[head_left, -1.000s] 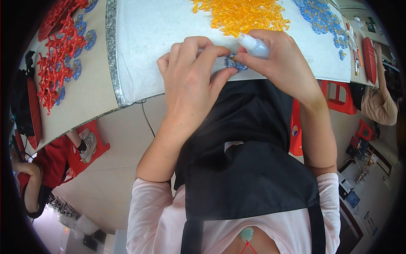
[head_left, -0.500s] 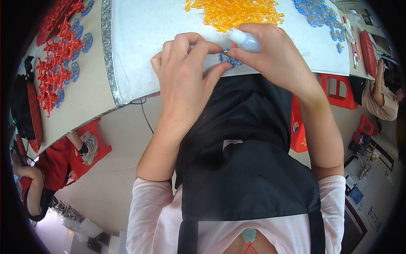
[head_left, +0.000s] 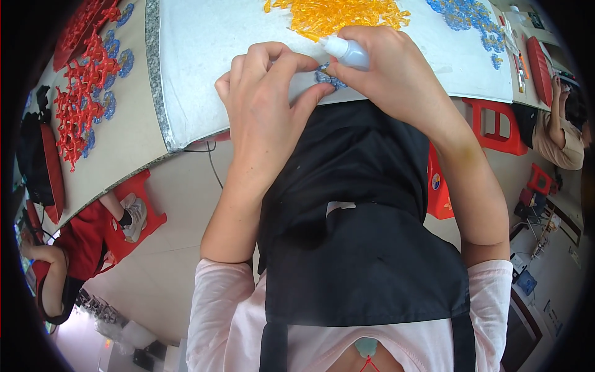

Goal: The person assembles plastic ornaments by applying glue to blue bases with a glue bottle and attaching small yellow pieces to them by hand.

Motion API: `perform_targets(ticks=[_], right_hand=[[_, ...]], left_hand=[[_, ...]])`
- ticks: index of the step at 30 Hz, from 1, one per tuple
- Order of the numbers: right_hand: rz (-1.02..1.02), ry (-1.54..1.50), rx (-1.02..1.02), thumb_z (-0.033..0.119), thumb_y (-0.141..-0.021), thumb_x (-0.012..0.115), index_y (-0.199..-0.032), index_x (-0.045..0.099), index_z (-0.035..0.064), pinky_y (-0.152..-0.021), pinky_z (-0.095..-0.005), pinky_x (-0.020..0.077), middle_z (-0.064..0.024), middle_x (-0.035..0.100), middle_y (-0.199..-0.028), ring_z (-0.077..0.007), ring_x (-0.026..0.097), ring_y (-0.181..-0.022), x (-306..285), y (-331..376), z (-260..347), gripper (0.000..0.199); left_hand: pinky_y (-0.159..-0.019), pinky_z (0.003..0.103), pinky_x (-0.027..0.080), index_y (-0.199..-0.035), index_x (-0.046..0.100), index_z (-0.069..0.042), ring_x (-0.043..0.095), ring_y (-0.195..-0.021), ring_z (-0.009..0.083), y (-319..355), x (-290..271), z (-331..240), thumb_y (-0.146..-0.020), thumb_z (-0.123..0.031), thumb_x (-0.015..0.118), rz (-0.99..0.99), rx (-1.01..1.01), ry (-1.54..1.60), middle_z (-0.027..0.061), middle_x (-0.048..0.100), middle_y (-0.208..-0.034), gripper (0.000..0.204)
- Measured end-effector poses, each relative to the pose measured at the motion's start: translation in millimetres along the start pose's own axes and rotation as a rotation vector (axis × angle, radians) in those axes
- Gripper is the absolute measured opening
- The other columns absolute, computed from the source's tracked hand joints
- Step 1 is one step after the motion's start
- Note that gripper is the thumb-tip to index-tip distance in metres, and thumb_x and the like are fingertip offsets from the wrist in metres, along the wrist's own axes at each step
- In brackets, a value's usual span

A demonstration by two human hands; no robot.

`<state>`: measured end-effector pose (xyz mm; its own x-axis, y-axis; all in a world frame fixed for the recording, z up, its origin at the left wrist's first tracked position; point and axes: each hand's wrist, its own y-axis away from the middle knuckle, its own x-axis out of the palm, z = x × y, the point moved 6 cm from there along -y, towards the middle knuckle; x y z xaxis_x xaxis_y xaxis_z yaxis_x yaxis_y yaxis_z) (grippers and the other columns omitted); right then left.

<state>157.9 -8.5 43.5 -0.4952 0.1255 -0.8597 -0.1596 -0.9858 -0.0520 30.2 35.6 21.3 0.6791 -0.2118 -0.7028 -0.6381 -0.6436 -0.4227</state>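
A small translucent blue flower-shaped piece is pinched between the thumb and index finger of my left hand, close to the table's near edge. My right hand is closed round a small squeeze bottle with a white nozzle and pale see-through body. The bottle is tipped on its side, its nozzle pointing left toward the orange pieces, above the blue piece. My right thumb and fingertips come right up to the blue piece; whether they touch it I cannot tell. Just beyond lies a heap of translucent orange pieces on a white sheet.
Blue pieces with yellowish bits are spread at the far right, beside brushes or pens and a red tray. Red branching pieces and more blue ones lie left. Red stools stand under the table; other people sit on both sides.
The whole picture has shifted slightly. Both hands, with the blue piece and the bottle, sit a little farther up and left in view. Their grips look the same.
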Motion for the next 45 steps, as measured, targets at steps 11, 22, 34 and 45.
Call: perform_targets(ticks=[11,22,34,45], right_hand=[[-0.076,0.035,-0.012,0.012,-0.072,0.069,-0.086,0.067,-0.0044,-0.066,-0.0357,0.0532,-0.0216,0.064,-0.074,-0.0317,0.066,-0.068,-2.3,1.4,4.3,0.022],[-0.050,0.051,0.004,0.012,-0.073,0.068,-0.085,0.067,-0.0036,-0.065,-0.0348,0.0536,-0.0209,0.065,-0.073,-0.0300,0.066,-0.066,1.3,0.4,5.4,0.020],[-0.058,0.030,0.013,0.012,-0.071,0.068,-0.085,0.067,-0.0040,-0.066,-0.0359,0.0534,-0.0217,0.064,-0.072,-0.0318,0.066,-0.067,2.7,0.0,3.1,0.021],[-0.021,0.033,0.045,0.011,-0.071,0.069,-0.082,0.066,-0.0046,-0.065,-0.0362,0.0534,-0.0223,0.064,-0.072,-0.0320,0.066,-0.066,1.5,0.4,3.7,0.019]], left_hand=[[-0.078,0.033,0.029,-0.087,0.065,-0.014,0.049,-0.089,0.0185,0.6,0.8,0.0,-0.063,-0.021,0.078,-0.001,0.011,-0.007,-0.0001,0.052,-0.094,0.029],[-0.078,0.033,0.029,-0.086,0.065,-0.014,0.049,-0.089,0.0186,1.8,-0.1,1.8,-0.063,-0.022,0.078,0.000,-0.001,-0.009,0.0000,0.053,-0.092,0.028],[-0.079,0.034,0.029,-0.086,0.064,-0.013,0.049,-0.090,0.0190,1.0,0.3,2.0,-0.063,-0.023,0.078,0.011,-0.008,-0.006,0.0001,0.053,-0.093,0.029],[-0.078,0.034,0.029,-0.086,0.064,-0.013,0.049,-0.089,0.0190,0.7,1.2,0.6,-0.063,-0.022,0.078,0.002,0.016,-0.005,0.0000,0.053,-0.092,0.028]])
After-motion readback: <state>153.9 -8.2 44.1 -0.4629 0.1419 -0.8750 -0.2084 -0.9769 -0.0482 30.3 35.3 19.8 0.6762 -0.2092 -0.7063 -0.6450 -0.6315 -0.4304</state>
